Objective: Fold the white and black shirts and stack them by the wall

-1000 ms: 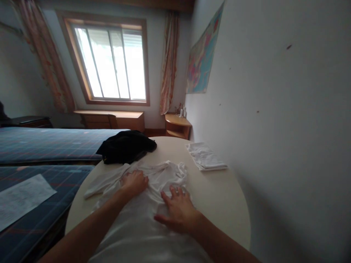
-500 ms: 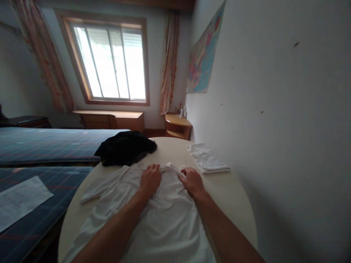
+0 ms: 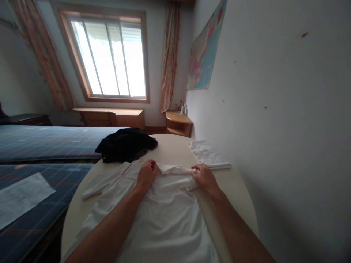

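Right hand (image 3: 205,178) has shifted toward the right edge of the counter (image 3: 172,151), pinching the white shirt (image 3: 164,215); left hand (image 3: 147,176) grips its far end. It lies spread toward the near edge.

On the desk (image 3: 172,148) before me lies a shirt (image 3: 164,219); beyond it, a bundle (image 3: 124,145) sits far left, a cloth (image 3: 210,154) far right. To my left, paper (image 3: 24,197) lies on the near mattress (image 3: 70,179).
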The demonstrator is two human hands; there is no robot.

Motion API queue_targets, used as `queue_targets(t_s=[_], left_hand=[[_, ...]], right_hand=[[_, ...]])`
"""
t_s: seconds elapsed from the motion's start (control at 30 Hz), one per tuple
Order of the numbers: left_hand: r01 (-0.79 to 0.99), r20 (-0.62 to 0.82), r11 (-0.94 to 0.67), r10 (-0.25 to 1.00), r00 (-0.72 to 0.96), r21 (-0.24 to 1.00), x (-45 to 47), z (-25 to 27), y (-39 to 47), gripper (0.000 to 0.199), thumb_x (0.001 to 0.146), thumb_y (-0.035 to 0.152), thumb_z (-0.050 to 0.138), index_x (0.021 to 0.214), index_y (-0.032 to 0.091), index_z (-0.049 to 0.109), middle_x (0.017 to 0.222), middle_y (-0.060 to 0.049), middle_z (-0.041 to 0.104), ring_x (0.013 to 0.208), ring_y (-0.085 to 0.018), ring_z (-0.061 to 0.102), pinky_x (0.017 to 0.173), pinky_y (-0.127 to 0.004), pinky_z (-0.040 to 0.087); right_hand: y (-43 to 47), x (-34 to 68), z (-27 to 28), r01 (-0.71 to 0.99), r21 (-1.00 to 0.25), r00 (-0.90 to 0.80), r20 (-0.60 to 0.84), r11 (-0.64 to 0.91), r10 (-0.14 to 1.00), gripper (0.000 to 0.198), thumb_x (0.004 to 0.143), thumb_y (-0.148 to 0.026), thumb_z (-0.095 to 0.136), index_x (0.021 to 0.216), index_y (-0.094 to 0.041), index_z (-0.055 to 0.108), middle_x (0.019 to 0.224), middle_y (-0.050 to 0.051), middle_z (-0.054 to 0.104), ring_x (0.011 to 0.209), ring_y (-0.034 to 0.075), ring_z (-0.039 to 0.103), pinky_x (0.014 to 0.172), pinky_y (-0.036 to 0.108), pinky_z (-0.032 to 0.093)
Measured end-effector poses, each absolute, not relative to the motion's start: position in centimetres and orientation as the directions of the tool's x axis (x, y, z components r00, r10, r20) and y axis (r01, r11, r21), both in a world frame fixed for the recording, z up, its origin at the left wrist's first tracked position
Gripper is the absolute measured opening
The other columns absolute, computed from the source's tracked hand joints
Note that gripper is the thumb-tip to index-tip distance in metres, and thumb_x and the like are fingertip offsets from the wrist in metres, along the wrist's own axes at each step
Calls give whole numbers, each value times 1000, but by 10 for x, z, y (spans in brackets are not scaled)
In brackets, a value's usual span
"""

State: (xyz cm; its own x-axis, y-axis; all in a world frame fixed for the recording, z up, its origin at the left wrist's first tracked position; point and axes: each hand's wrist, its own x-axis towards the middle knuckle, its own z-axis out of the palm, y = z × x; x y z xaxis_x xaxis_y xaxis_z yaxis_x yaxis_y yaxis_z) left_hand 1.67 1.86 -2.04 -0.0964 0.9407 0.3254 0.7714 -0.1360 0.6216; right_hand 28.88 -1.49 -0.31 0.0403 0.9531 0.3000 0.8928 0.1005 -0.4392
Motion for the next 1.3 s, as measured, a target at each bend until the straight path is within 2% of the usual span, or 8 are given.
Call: queue_targets(t_s=[0.13,0.23,0.43,0.57,0.73,0.87,1.17,1.3], left_hand=[[769,383,-236,924,-13,594,21,-25,13,17,87,15,50,102,20,56,106,-6,66,98,-18,63,89,-29,47],[788,413,-295,909,58,540,28,-23,4,20,82,12,52,101,20,55,108,-7,61,102,-19,60,92,-29,47],[805,466,-404,866,183,434,41,-17,-13,24,81,21,59,105,21,55,107,-8,57,104,-22,58,97,-33,46],[803,482,-460,839,253,379,42,-19,-14,38,79,30,67,114,22,56,112,-9,57,107,-24,57,98,-35,45],[827,469,-397,863,189,399,38,-17,-9,10,90,24,56,98,23,61,110,-5,61,102,-20,59,90,-29,46],[830,465,-339,879,111,443,37,-14,-8,13,96,30,51,95,23,62,102,-2,65,95,-18,62,81,-26,46],[814,483,-375,865,135,444,39,-12,-12,22,99,38,47,98,25,65,96,0,67,89,-16,63,78,-23,44],[812,514,-399,845,146,426,39,-13,-12,25,100,38,45,99,26,67,103,0,64,87,-13,62,73,-21,44]], right_hand=[[-16,273,-6,849,-413,-154,401,329,903,47,84,-26,54,130,-16,59,134,10,60,126,21,50,110,34,33],[-17,262,-9,845,-402,-213,352,353,911,51,90,-31,51,138,-15,52,136,10,59,125,21,51,108,33,34],[-20,253,-4,892,-361,-163,305,273,938,31,91,-35,55,114,-21,70,109,8,69,108,21,57,99,30,37],[-22,255,2,877,-402,-140,311,264,940,18,84,-22,58,97,-20,71,103,7,68,105,20,56,97,28,37],[-20,263,-1,811,-504,-125,344,296,931,23,73,-7,51,88,-19,64,94,3,68,95,18,60,90,27,41],[-20,268,-2,783,-532,-145,347,322,927,21,70,-6,48,81,-19,59,89,3,67,89,17,60,85,26,42],[-31,253,7,776,-454,-267,392,438,880,28,79,-31,69,104,-20,62,104,5,67,100,20,59,94,32,40],[-26,251,4,795,-440,-222,430,418,875,14,89,-30,60,94,-20,68,94,5,68,94,19,61,89,30,42]])
